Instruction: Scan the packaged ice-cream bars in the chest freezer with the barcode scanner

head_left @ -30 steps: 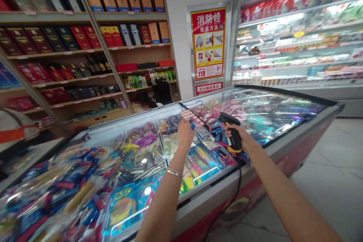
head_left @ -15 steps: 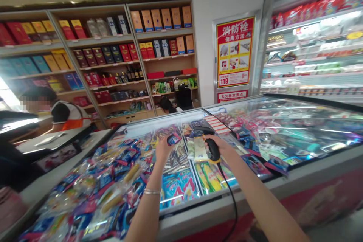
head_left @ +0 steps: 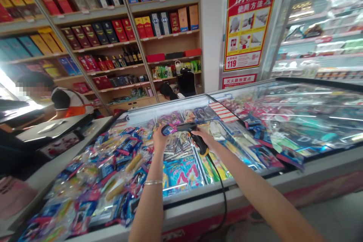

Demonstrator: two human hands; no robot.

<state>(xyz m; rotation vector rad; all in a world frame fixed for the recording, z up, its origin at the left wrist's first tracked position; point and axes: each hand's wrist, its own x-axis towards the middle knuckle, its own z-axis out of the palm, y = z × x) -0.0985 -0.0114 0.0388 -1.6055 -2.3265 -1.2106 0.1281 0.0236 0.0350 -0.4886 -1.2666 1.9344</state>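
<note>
My left hand (head_left: 160, 138) grips a small blue and purple packet (head_left: 168, 130) above the open part of the chest freezer. Wrapped around the handle of a black and yellow barcode scanner (head_left: 200, 144) is my right hand (head_left: 204, 138). The scanner's head points left, close beside the packet; whether they touch I cannot tell. Its black cable (head_left: 221, 185) hangs down over the freezer's front edge. Below my hands lie blue and pink ice cream packs (head_left: 181, 174). A heap of blue and clear wrapped snack packets (head_left: 113, 170) lies to the left.
The chest freezer (head_left: 283, 176) has glass lids, with more packets on the right-hand glass. A person (head_left: 69, 100) is at a counter (head_left: 48, 130) on the left, and another head shows behind the freezer. Shelves of boxes (head_left: 106, 32) line the back wall.
My right hand has brought the scanner left, with its head now turned to the packet in my left hand. The packet has shifted slightly left and up. The camera view has tilted down.
</note>
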